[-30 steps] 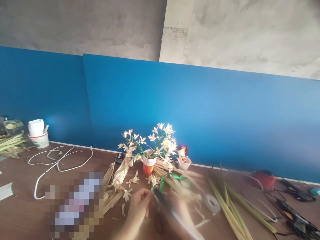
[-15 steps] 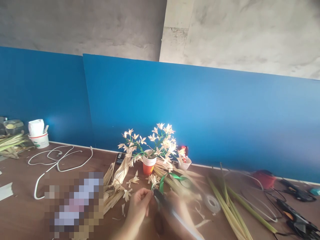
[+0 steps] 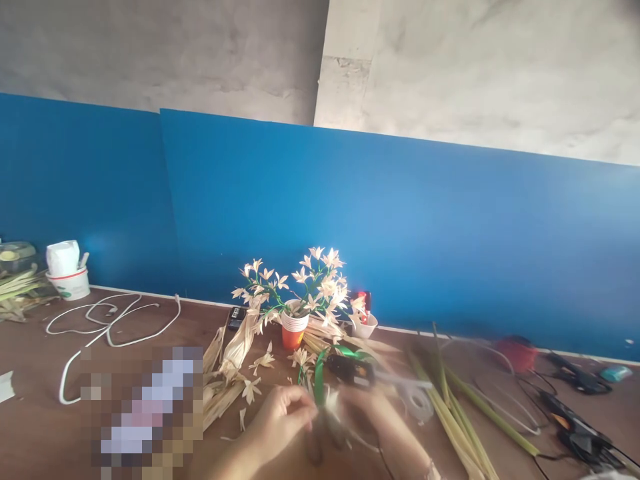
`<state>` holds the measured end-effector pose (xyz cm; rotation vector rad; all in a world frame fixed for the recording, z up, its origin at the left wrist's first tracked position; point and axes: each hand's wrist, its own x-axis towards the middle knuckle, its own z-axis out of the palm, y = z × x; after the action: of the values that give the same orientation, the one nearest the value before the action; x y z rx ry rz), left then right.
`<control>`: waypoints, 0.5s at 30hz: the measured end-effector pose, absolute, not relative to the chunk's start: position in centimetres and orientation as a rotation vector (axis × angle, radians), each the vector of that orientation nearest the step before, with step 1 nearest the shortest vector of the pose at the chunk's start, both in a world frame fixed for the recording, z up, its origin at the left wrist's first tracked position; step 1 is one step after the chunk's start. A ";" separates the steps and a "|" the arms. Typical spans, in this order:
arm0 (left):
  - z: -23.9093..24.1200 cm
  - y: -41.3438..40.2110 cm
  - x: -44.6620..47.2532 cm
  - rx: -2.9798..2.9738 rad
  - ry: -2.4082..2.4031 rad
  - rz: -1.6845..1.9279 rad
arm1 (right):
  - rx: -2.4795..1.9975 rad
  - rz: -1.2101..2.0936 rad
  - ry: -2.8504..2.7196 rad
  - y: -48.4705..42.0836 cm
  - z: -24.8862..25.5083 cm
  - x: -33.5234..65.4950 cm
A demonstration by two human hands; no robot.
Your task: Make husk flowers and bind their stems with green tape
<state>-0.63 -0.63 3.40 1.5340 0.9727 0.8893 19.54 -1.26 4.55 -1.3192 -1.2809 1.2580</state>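
Left grip (image 3: 284,417) in a pinch, right grip (image 3: 369,403) blurred nearby.

We have our left hand (image 3: 283,420) above the brown worktop (image 3: 40,360), thumb and fingers drawn together beside a green strip (image 3: 319,381); our right hand (image 3: 369,405), blurred, is near a black tool (image 3: 353,370). Beyond, pale flowers (image 3: 327,289) rise from an orange-and-white cup (image 3: 294,337) before a blue partition (image 3: 350,213).
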 end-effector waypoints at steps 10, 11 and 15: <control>3.5 0.1 -1.4 1.003 0.771 1.010 | -1.576 0.543 -1.810 -4.1 5.7 21.2; 3.6 0.0 -1.5 0.979 0.741 1.007 | -1.614 0.405 -1.813 -4.2 5.7 21.4; 3.4 -0.1 -1.5 0.899 0.731 1.089 | -1.760 0.221 -1.672 -4.5 5.9 25.0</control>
<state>-1.50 -0.08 3.41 0.8993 0.7309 1.0891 25.01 -4.52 5.88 -1.7603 -1.6716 0.2211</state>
